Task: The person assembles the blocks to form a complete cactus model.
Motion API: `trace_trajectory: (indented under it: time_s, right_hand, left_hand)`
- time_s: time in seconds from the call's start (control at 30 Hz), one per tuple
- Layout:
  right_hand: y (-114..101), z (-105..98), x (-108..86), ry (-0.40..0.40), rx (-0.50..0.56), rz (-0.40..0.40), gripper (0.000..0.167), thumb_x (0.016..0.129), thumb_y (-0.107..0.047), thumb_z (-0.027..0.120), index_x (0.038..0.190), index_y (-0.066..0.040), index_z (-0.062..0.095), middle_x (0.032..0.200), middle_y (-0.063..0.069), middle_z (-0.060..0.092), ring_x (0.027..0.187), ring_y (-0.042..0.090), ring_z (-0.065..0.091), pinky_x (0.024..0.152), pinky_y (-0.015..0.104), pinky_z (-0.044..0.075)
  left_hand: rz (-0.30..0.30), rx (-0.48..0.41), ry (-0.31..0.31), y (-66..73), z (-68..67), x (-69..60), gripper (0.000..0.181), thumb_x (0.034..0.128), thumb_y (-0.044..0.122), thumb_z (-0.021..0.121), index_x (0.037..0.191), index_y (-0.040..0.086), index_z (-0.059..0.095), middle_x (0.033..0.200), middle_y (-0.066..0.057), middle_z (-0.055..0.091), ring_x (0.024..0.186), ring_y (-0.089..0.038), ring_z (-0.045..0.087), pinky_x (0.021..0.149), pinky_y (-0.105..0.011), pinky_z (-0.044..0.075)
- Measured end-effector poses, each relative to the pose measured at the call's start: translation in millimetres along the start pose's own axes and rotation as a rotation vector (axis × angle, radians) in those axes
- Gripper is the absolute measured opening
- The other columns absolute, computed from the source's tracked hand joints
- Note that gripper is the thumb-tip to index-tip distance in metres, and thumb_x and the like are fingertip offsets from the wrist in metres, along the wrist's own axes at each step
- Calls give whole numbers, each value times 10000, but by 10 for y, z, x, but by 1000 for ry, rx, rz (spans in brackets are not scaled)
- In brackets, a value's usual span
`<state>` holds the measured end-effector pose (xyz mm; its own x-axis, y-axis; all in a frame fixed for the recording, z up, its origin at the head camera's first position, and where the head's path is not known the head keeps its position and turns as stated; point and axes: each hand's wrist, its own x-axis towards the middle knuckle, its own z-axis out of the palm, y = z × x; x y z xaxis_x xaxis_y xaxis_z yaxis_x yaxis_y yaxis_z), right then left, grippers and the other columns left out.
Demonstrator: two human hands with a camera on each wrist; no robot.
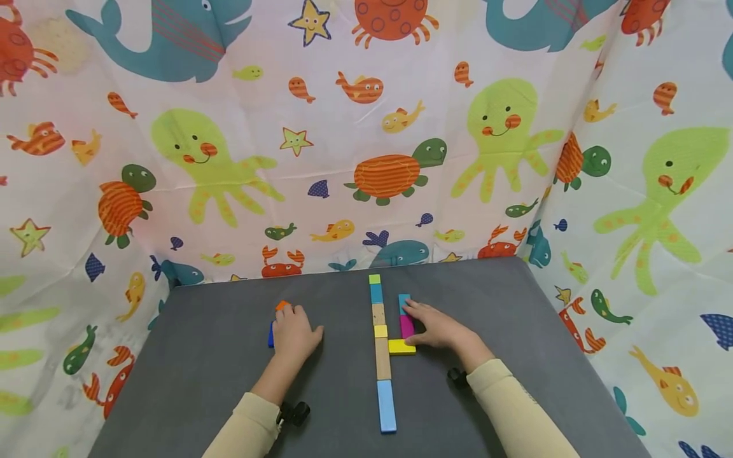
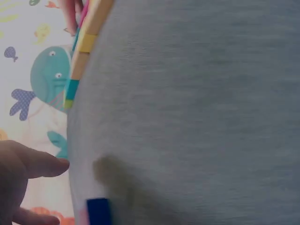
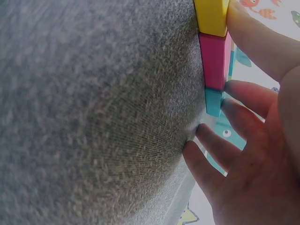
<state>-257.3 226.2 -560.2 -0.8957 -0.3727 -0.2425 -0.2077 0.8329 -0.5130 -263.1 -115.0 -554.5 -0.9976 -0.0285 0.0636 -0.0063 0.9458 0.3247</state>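
A line of toy blocks runs down the grey tabletop, from a small green block (image 1: 375, 278) to a light blue block (image 1: 386, 406). A yellow block (image 1: 402, 346) lies crosswise against its right side, with a magenta block (image 1: 406, 327) and a teal block (image 1: 404, 303) above it. My right hand (image 1: 439, 326) spreads over these; its thumb touches the yellow block's end and fingertips touch the teal one. My left hand (image 1: 294, 333) is over an orange block (image 1: 282, 305) and a dark blue block (image 1: 271, 334), mostly hidden; thumb held out. Any contact there is hidden.
The grey table (image 1: 217, 356) ends at the back against a hanging cloth (image 1: 332, 210) printed with sea animals, which also covers the sides. A dark strap fitting (image 1: 296, 413) sits at the left wrist, another (image 1: 457, 377) at the right.
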Motion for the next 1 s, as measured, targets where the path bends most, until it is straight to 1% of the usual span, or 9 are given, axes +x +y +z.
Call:
trace_trajectory:
  time_s: [0.13,0.2,0.3,0.4,0.57,0.63,0.7,0.83,1.0]
  right_hand:
    - [22,-23,1,3,3,-3,879,884,-413,770,1595,-153,323,1677,88,237,1517,372,246,1170,569,295]
    - [33,-33,3,3,8,-5,878,885,-414,769,1594,-148,325,1676,95,236,1516,376,247,1169,573,295]
    - [49,-36,6,0,12,0,885,884,-429,764,1597,-150,320,1677,96,233,1518,375,241,1170,573,293]
    - [56,-36,8,-4,12,-1,888,887,-436,758,1600,-151,310,1680,96,224,1522,377,231,1173,573,286]
    - [53,-42,1,-10,2,-18,889,897,-427,751,1604,-142,294,1685,99,205,1526,388,216,1174,581,277]
    - [48,-43,-4,-12,1,-18,889,897,-426,752,1604,-142,293,1685,96,204,1527,387,213,1175,582,275]
    - [42,-41,-9,-13,4,-20,890,896,-425,753,1602,-136,296,1684,102,206,1525,393,214,1173,588,273]
    - [28,-30,-8,-18,1,-17,892,898,-436,747,1606,-150,286,1688,90,195,1530,383,206,1178,582,270]
    - [7,-1,-1,-24,6,-23,888,901,-435,745,1605,-146,288,1689,91,193,1529,387,206,1178,582,269]
  left_hand:
    - [-48,66,3,-105,32,-149,700,850,428,771,1215,-137,581,1184,-306,562,1114,-463,499,1000,-582,416]
    - [-42,80,-3,-146,61,-176,641,866,409,755,1185,-129,615,1156,-292,604,1092,-455,527,992,-589,417]
    - [6,76,-16,-185,108,-168,505,885,348,735,1142,-82,673,1106,-243,666,1054,-427,576,961,-593,438]
    - [95,1,-33,-179,139,-142,402,886,276,744,1161,-15,706,1119,-189,690,1056,-389,604,944,-577,466]
    - [287,-169,-123,-21,164,-104,339,923,210,736,1238,90,705,1195,-106,657,1107,-300,581,982,-497,486]
    - [354,-193,-161,82,179,-93,324,943,199,719,1253,106,700,1193,-85,643,1109,-274,563,995,-475,483]
    - [393,-196,-186,189,198,-88,324,953,194,710,1264,106,692,1191,-76,637,1102,-260,555,992,-463,489]
    - [409,-155,-195,369,270,-68,331,956,199,707,1272,104,689,1199,-75,638,1098,-253,550,991,-443,494]
    - [375,-123,-193,477,391,-40,342,954,210,711,1279,104,689,1212,-74,639,1104,-242,552,983,-422,506]
